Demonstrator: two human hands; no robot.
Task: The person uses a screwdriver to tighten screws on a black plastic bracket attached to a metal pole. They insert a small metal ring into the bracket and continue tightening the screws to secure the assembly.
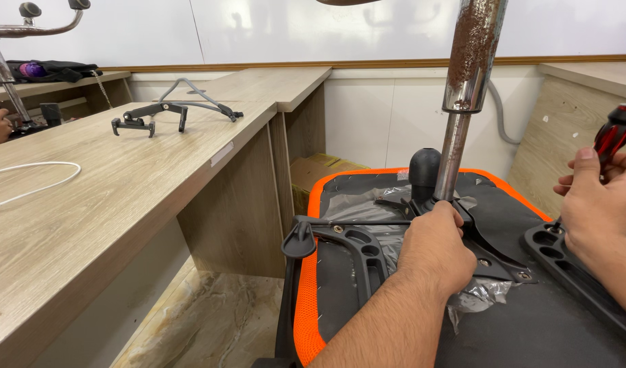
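Left hand (432,249) clenched round gas column (463,102) base on upturned chair seat (531,334). Right hand (599,201) grasps red-black screwdriver (616,136). Mechanism plate (487,249) on, armrest bracket (350,249) fitted; wheel base not on yet.

View: single head-worn camera, no second view to overlap with.
Position: above and just behind the person's forearms.
Facing: forward and tilted down, toward the white wall.
Nearness: close; left hand (432,245) and right hand (596,197) fill the lower right.
Centre: upturned chair seat (313,286) with its rusty metal column (466,75) rising out of the top edge.
Left side: wooden bench (88,197) receding to the far corner.
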